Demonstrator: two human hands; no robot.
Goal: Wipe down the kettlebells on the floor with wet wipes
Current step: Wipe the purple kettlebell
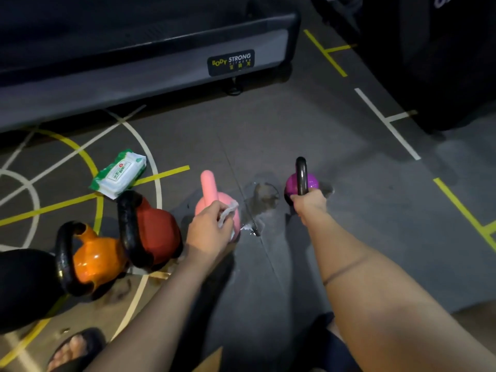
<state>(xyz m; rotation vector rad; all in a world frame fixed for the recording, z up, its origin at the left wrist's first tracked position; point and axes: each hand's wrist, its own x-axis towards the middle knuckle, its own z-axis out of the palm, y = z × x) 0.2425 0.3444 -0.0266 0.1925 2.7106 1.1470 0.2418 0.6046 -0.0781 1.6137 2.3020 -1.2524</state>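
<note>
Several kettlebells stand on the grey gym floor. My left hand (210, 228) pinches a white wet wipe (228, 212) against the body of the pink kettlebell (210, 193). My right hand (308, 204) grips the near side of the dark handle of the purple kettlebell (302, 182), which stands to the right. A red kettlebell (154, 228) and an orange kettlebell (95, 257), both with black handles, stand to the left. A green and white pack of wet wipes (119, 173) lies behind them.
A treadmill base (150, 52) runs across the back. Dark equipment (442, 63) fills the top right. A wet patch (261, 201) lies between the pink and purple kettlebells. A large black object (24, 285) sits at far left, and my sandalled foot (75, 350) at the bottom.
</note>
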